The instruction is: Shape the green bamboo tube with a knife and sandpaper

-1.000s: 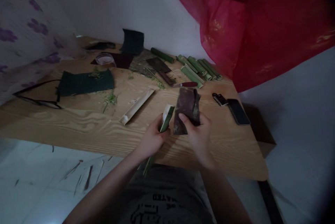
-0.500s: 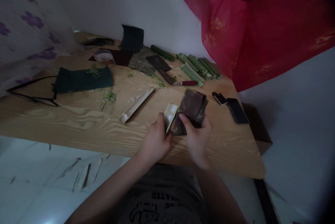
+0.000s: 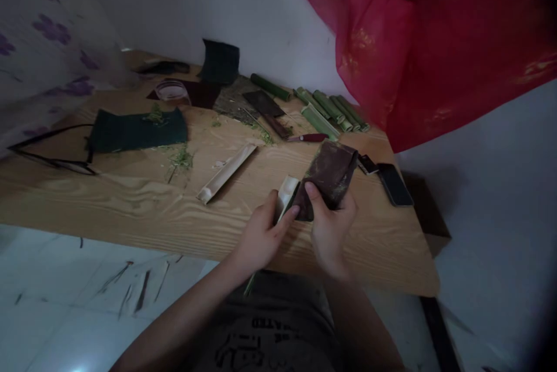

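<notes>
"What did your hands have?"

"My left hand (image 3: pixel 261 238) was curled closed around a split bamboo piece (image 3: pixel 285 198), pale side showing. My right hand (image 3: pixel 331 230) gripped folded sandpaper (image 3: pixel 329 177), thumb on top, with the sandpaper against the bamboo's edge."

"Where was all that?"

"Over the wooden table (image 3: pixel 130 203), just in from its near edge."

"And beyond?"

"A pale bamboo strip (image 3: pixel 226 173) lay left of my hands, with glasses (image 3: pixel 65 165) at the left edge. A red-handled knife (image 3: pixel 310 137) lay farther on, a phone (image 3: pixel 394 184) by the right edge, and cut green bamboo pieces (image 3: pixel 331 108) toward the far edge."
</notes>
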{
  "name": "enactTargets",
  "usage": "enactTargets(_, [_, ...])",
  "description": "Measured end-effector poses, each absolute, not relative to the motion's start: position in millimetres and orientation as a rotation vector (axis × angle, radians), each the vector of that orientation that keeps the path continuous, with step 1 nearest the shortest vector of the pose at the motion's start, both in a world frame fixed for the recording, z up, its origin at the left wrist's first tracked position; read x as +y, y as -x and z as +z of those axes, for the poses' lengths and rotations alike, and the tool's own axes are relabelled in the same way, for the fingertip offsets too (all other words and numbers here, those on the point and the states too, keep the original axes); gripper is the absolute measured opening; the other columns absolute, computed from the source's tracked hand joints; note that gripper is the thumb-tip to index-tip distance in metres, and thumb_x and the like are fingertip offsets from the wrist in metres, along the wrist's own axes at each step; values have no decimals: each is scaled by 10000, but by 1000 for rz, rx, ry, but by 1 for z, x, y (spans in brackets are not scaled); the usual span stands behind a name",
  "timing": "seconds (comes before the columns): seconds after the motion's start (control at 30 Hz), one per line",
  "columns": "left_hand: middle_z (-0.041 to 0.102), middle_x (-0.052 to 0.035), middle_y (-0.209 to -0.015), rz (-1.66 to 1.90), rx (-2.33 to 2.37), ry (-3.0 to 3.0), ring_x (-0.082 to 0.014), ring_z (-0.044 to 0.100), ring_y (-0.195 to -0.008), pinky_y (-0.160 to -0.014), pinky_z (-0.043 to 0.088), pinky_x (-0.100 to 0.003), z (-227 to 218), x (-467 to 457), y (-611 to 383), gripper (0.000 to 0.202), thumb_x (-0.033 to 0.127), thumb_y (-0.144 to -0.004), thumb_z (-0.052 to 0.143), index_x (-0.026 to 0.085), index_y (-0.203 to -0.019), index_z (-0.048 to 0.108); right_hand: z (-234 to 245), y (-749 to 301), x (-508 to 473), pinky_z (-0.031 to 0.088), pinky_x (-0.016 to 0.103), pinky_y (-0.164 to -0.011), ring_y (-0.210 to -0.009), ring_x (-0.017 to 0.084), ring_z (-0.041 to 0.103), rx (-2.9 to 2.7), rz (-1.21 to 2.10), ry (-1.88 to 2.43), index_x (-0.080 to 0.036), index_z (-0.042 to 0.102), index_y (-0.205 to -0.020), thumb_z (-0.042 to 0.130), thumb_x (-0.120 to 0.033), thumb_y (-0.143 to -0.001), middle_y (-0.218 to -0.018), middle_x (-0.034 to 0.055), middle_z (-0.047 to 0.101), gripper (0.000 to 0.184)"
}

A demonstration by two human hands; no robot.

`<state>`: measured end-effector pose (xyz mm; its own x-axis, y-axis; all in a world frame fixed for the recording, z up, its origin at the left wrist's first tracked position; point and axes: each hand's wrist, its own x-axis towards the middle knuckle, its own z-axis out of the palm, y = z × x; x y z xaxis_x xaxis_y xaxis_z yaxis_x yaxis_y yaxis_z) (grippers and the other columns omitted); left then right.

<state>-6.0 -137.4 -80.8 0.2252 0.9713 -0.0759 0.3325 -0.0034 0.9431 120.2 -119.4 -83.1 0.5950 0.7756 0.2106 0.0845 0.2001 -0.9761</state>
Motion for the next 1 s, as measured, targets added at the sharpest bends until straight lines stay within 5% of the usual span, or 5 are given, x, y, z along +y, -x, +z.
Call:
enactTargets(0.33, [499,55,-624,828,1381,-1548,-136,479,-552,-549,347,-268,-83,-134,7,280,477,-944,506,200,-963,468,-89,-124,-129,605,364,-748,-792,213,722,-799,967,1250,-178,692,-918,895,-305,-582,-889,42,770,413])
enactTargets(0.47, [667,-105,-1001,897,1404,-1682,-234,658,-844,-728,485,-340,-84,-139,7,518,479,-950,499,136,-1312,357,-84,-125,-132,597,365,-771,-787,196,711,-731,968,1202,-182,671,-918,870,-315,-618,-896,34,756,384])
enactTargets(0.63, [352,-197,-1566,1050,1274,-1916,-298,507,-1330,-1037,453,-435,-86,-143,10,695,429,-991,441,214,-1554,96,-78,-123,-136,592,383,-830,-835,199,707,-647,1066,1120,-208,644,-922,861,-330,-634,-927,25,741,381])
enactTargets(0.87, [463,-145,-1437,918,1349,-2052,-302,639,-1115,-900,549,-424,-80,-144,14,794,530,-888,603,315,-1568,253,-82,-121,-141,597,393,-834,-865,214,717,-579,1127,1076,-226,636,-951,865,-316,-617,-969,32,738,415])
enactTargets(1.0, [501,-124,-1396,891,1254,-2025,-299,597,-1198,-949,534,-432,-78,-141,13,732,523,-894,603,354,-1546,315,-80,-120,-141,602,407,-844,-881,224,733,-568,1118,1087,-210,651,-999,856,-306,-630,-994,51,752,433])
